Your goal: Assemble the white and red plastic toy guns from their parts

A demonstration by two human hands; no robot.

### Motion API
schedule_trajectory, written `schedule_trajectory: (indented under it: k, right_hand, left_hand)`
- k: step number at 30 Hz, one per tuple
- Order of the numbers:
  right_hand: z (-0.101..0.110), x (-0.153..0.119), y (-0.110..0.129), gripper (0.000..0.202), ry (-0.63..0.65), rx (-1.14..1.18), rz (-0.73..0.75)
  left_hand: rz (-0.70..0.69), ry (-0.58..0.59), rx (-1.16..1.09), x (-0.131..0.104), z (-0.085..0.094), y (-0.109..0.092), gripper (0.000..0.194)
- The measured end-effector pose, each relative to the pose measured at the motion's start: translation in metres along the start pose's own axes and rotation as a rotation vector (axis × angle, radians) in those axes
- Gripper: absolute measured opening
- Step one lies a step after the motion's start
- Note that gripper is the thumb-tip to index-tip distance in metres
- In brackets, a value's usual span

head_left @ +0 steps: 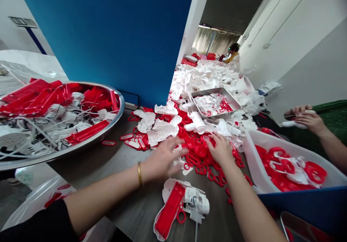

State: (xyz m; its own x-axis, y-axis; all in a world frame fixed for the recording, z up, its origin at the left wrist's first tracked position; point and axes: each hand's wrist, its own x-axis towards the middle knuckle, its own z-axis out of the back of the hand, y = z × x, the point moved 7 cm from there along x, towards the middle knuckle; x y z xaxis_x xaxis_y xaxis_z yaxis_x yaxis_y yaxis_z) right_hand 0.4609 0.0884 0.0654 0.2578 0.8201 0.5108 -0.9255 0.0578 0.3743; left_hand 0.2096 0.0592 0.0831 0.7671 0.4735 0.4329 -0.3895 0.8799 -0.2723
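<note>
My left hand (165,157), a gold band on its wrist, is over the near edge of the parts pile, fingers spread and slightly blurred, nothing visible in it. My right hand (220,148) reaches over the red rings and clips (199,151), fingers apart; nothing shows held. White perforated shell pieces (162,133) lie just beyond my left hand. Nearer to me on the grey table (130,213) rests a half-open white housing with a long red part (170,209), a white motor unit with wires (195,201) and a red ring (181,216).
A large metal bowl (121,108) of red and white parts stands left; a metal tray (234,104) sits on the pile. At right, a white bin (252,162) holds red parts, and another person's hands (307,119) hold a white piece. A blue panel (108,36) stands behind.
</note>
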Motion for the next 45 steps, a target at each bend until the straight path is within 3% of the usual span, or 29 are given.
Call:
schedule_trajectory:
  k: [2, 3, 5, 7, 11, 14, 16, 20, 23, 25, 26, 29, 30, 31, 32, 35, 37, 39, 42, 45]
  right_hand:
    - [0.002, -0.009, 0.003, 0.027, -0.012, -0.011, 0.008]
    - [0.004, -0.015, 0.008, 0.028, -0.009, -0.008, 0.015]
    - [0.006, -0.026, 0.023, 0.028, 0.037, 0.052, 0.052]
    - [0.006, -0.035, 0.046, 0.028, 0.113, 0.186, 0.107]
    - [0.016, -0.049, 0.094, 0.027, 0.195, 0.373, 0.158]
    - [0.028, -0.061, 0.126, 0.026, 0.23, 0.403, 0.197]
    - [0.025, -0.071, 0.144, 0.027, 0.332, 0.356, 0.224]
    - [-0.01, -0.084, 0.149, 0.035, 0.588, 0.014, 0.15]
    - [-0.016, -0.078, 0.14, 0.043, 0.492, 0.126, 0.071]
    - [-0.006, -0.074, 0.132, 0.058, 0.39, 0.412, 0.002]
    - [-0.002, -0.075, 0.129, 0.067, 0.4, 0.58, -0.038]
    - [0.013, -0.09, 0.134, 0.081, 0.647, 1.009, -0.109]
    - [0.022, -0.097, 0.136, 0.082, 0.722, 1.072, -0.109]
    - [0.033, -0.104, 0.137, 0.082, 0.762, 1.082, -0.105]
    - [0.044, -0.111, 0.134, 0.08, 0.763, 1.035, -0.097]
    - [0.074, -0.128, 0.117, 0.073, 0.657, 0.641, -0.015]
    - [0.082, -0.14, 0.109, 0.071, 0.601, 0.371, 0.083]
    - [0.079, -0.151, 0.103, 0.071, 0.602, 0.235, 0.161]
    - [0.065, -0.162, 0.094, 0.077, 0.652, 0.21, 0.2]
    - [0.056, -0.169, 0.086, 0.062, 0.685, 0.258, 0.201]
  left_hand:
    - [0.26, 0.011, 0.16, 0.019, 0.009, 0.051, 0.058]
    - [0.33, 0.05, 0.203, 0.025, 0.01, 0.071, 0.055]
    - [0.384, 0.095, 0.232, 0.035, 0.011, 0.097, 0.034]
    - [0.39, 0.104, 0.225, 0.039, 0.013, 0.107, 0.024]
    - [0.431, 0.134, 0.237, 0.025, 0.021, 0.102, 0.027]
    - [0.523, 0.174, 0.293, 0.001, 0.028, 0.095, 0.035]
    - [0.582, 0.226, 0.281, -0.017, 0.026, 0.092, 0.037]
    - [0.647, 0.242, 0.146, -0.038, 0.016, 0.093, 0.021]
    - [0.65, 0.187, 0.08, -0.034, 0.017, 0.093, 0.018]
    - [0.638, 0.064, 0.011, -0.026, 0.026, 0.085, 0.021]
    - [0.613, -0.045, -0.079, -0.021, 0.033, 0.077, 0.021]
    - [0.468, -0.423, -0.568, -0.012, 0.053, 0.047, 0.02]
    - [0.407, -0.488, -0.733, -0.011, 0.058, 0.038, 0.021]
    - [0.341, -0.473, -0.855, -0.009, 0.062, 0.028, 0.022]
    - [0.272, -0.383, -0.938, -0.007, 0.063, 0.018, 0.023]
    - [0.07, 0.087, -1.053, -0.009, 0.057, -0.01, 0.032]
    - [0.007, 0.327, -0.983, -0.016, 0.045, -0.023, 0.044]
    - [0.007, 0.421, -0.722, -0.018, 0.026, -0.031, 0.055]
    - [-0.003, 0.497, -0.28, -0.02, -0.009, -0.047, 0.069]
    - [-0.065, 0.491, -0.096, -0.022, -0.027, -0.06, 0.069]
